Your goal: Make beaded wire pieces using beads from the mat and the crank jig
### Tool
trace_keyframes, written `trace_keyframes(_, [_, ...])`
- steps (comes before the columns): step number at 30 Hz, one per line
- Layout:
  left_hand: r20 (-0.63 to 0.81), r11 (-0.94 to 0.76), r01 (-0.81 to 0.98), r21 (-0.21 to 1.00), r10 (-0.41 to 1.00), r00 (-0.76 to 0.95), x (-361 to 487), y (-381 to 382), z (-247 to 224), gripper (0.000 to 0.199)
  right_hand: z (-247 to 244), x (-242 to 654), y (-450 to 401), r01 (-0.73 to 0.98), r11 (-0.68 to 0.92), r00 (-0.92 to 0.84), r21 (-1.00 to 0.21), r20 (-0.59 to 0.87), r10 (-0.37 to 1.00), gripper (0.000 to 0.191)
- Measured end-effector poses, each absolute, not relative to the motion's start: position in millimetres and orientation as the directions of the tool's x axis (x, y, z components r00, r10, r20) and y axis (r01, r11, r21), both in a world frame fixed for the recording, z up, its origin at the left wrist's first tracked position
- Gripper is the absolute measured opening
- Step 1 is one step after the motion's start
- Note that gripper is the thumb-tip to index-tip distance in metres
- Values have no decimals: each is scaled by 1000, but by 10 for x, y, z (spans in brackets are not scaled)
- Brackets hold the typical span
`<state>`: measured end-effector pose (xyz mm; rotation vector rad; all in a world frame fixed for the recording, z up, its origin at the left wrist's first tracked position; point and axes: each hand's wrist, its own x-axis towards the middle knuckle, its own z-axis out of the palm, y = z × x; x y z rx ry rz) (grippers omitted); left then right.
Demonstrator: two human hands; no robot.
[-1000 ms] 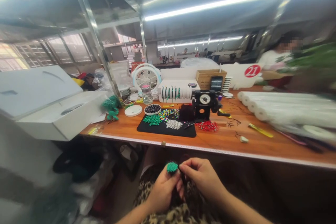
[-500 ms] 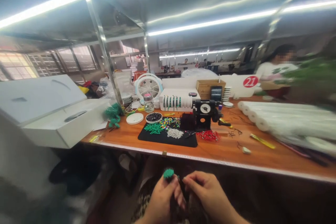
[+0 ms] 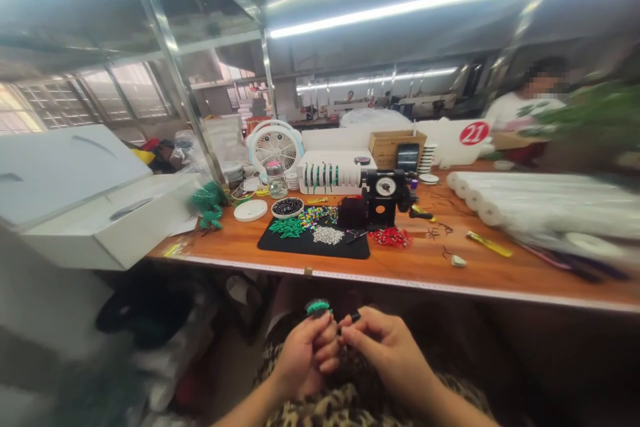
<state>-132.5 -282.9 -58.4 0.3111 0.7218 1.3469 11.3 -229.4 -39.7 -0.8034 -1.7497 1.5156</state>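
Observation:
Over my lap, below the table edge, my left hand grips a round green bristly piece between thumb and fingers, its bristles pointing up and away. Close beside it, my right hand has thumb and index finger pinched together. A small dark piece shows at those fingers, too small to name. Beyond the hands lies a black mat bearing green slim pieces, mixed coloured beads and silver-white beads.
The wooden table also carries a dish of black beads, a red pile, a black machine with a dial, a fan, and plastic rolls. A white box stands left. Another person sits far right.
The green piece has tilted, so its dark edge shows more. My right hand has come nearer the left, and a dark piece now shows at its fingers. The view has shifted slightly.

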Motion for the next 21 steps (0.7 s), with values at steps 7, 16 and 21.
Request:
trace_keyframes(7, [-325, 239, -744, 623, 945, 31, -1318, -2843, -583, 37, -437, 90, -2289, 4, 84, -582, -996, 66, 811, 26])
trace_keyframes(16, [-279, 183, -647, 741, 959, -48, -1263, -2836, -617, 40, -455, 56, -2255, 54, 40, -551, -998, 3, 834, 31])
trace_keyframes(21, [-324, 215, -539, 814, 939, -115, -1293, -2855, -648, 38, -528, 31, -2231, 94, -39, -577, -995, -86, 813, 28])
